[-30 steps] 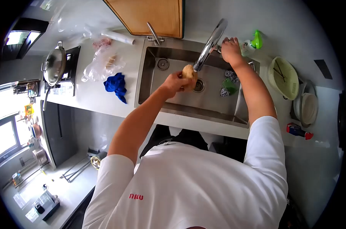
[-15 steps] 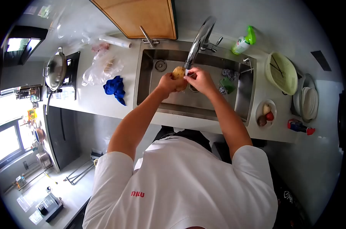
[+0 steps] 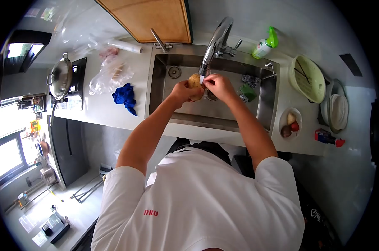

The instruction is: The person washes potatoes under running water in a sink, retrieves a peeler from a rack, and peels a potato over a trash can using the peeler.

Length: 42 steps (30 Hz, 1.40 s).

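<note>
The left hand has its fingers wrapped around an oval, yellow-brown potato with speckled skin, held above the brushed stainless-steel sink, just below the spout of the smooth, arched chrome faucet. The right hand is beside the potato, its fingers bent inward; whether they touch or grip anything I cannot tell.

In the basin, a flat green scouring pad lies next to a curly, silvery steel-wool ball. Left of the sink sits a crumpled blue cloth beside a wrinkled, clear plastic bag. To the right are a pale-green slotted plastic basket and a white oval dish of rounded pieces.

One second ago the right hand was up by the faucet's base; now it is at the potato, and the dish, then covered by the arm, shows.
</note>
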Each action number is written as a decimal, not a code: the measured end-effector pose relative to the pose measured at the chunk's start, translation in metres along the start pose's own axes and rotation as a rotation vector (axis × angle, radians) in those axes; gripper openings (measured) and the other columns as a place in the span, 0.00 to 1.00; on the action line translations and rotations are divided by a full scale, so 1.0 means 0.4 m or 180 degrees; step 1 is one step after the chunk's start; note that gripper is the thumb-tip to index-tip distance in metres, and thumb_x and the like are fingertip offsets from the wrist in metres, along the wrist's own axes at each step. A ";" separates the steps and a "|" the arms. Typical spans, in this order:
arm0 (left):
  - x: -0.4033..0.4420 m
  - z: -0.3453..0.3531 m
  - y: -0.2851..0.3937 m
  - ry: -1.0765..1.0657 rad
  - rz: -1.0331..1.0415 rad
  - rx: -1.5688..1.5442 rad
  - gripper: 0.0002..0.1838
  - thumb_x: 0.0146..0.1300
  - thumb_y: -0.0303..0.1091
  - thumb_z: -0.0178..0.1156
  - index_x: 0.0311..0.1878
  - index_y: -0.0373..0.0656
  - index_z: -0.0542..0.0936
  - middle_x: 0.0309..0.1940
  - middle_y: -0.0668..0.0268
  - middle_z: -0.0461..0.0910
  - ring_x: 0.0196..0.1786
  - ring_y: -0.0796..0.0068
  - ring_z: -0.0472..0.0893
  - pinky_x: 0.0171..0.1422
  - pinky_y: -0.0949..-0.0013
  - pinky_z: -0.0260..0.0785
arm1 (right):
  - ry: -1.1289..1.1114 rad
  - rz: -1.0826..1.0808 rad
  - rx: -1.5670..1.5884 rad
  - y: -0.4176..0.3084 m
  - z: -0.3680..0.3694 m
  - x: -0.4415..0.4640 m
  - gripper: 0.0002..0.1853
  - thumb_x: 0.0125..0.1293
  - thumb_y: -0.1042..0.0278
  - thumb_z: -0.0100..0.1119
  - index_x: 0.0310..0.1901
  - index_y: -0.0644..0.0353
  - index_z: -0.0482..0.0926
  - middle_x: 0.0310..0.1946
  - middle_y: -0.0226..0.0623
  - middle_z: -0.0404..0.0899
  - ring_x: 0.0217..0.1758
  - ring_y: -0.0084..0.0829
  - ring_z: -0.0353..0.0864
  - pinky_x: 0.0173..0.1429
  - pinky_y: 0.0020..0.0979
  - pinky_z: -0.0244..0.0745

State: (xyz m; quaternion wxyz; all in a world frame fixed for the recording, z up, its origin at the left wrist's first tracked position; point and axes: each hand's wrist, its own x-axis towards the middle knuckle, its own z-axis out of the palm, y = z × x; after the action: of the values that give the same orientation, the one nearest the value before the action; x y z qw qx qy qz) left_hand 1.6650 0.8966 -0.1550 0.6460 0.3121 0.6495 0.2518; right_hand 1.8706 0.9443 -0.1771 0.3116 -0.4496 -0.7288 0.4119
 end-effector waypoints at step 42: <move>-0.042 -0.013 -0.018 0.0112 0.0212 0.0302 0.45 0.46 0.43 0.85 0.66 0.31 0.76 0.47 0.60 0.85 0.41 0.73 0.86 0.36 0.70 0.80 | -0.0098 0.0496 0.0341 -0.020 0.032 -0.025 0.10 0.63 0.64 0.72 0.38 0.63 0.87 0.30 0.41 0.89 0.34 0.35 0.90 0.42 0.34 0.83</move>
State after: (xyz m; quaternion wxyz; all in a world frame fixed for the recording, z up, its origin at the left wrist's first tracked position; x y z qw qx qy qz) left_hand 1.6586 0.8799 -0.1485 0.6102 0.3594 0.6612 0.2476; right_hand 1.8609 0.9288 -0.1767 0.2910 -0.4813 -0.6732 0.4801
